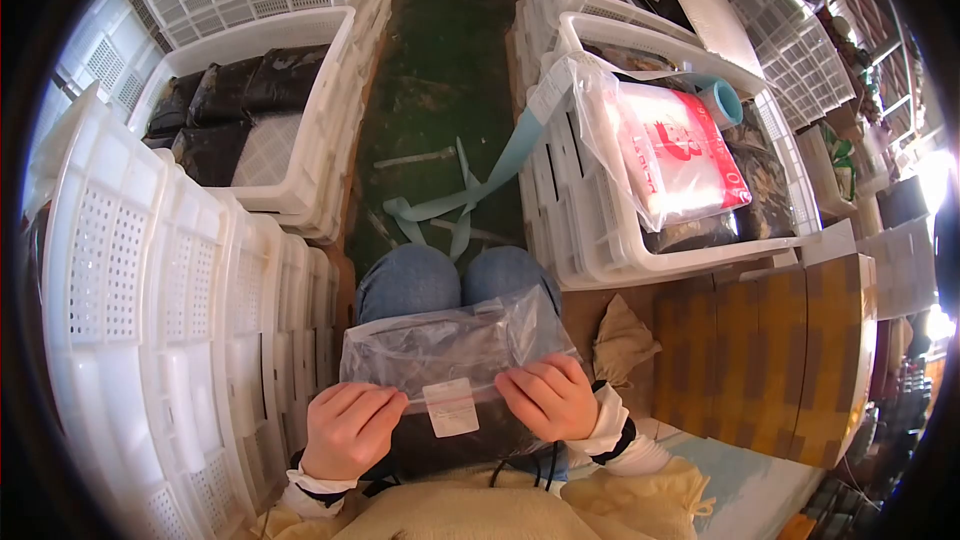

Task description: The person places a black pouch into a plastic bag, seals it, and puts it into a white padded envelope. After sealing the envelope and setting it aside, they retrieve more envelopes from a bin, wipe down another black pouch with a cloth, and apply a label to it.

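Observation:
A clear plastic bag [425, 345] lies across my lap, its lower part filled with something dark. On its front is a white printed label [452, 408], between my two hands. My left hand [350, 430] is closed on the bag's left side, thumb and fingers pinching the film. Level with it, my right hand [548, 398] pinches the right side of the same bag, fingers curled. The film above my hands is slack and wrinkled, spreading toward my knees.
White plastic crates [190, 270] are stacked at my left. A crate [640, 265] at right carries a red-and-white pack of plastic bags [680, 145] and a blue tape roll [722, 100]. Pale blue strips [480, 190] trail to the green floor. Taped cardboard boxes [770, 355] stand at right.

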Demonstrator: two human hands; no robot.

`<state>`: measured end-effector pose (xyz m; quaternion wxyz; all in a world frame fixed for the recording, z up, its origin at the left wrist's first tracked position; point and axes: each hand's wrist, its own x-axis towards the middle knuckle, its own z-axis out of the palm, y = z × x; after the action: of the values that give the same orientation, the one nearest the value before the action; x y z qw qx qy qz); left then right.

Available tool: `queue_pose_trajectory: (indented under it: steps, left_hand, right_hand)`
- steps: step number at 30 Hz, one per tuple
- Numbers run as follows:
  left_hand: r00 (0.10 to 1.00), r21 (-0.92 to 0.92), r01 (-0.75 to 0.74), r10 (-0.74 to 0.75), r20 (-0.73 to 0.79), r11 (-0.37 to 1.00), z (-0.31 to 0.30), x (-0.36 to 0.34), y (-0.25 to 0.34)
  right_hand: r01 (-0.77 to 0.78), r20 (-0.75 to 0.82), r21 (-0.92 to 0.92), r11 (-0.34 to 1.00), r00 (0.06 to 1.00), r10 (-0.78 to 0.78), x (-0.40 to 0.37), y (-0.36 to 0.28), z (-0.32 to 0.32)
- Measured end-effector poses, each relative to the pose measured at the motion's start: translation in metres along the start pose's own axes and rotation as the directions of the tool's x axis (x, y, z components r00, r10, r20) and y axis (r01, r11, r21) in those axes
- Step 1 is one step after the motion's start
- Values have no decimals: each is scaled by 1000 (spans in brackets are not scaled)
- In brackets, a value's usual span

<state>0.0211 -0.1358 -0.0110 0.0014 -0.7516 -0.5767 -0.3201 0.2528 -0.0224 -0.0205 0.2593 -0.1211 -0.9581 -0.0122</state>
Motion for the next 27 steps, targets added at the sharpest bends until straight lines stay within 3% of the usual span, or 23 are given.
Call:
queue_pose_trajectory:
  steps: [5, 27]
  left_hand:
    - [999, -10, 24, -24, 38, 1000, 4, -5, -4]
    - [997, -1, 36, -36, 74, 999, 0, 3, -6]
  right_hand:
    - [9, -70, -2, 1000, 998, -9, -1, 4, 5]
    - [-53, 1, 10, 999, 999, 53, -19, 29, -11]
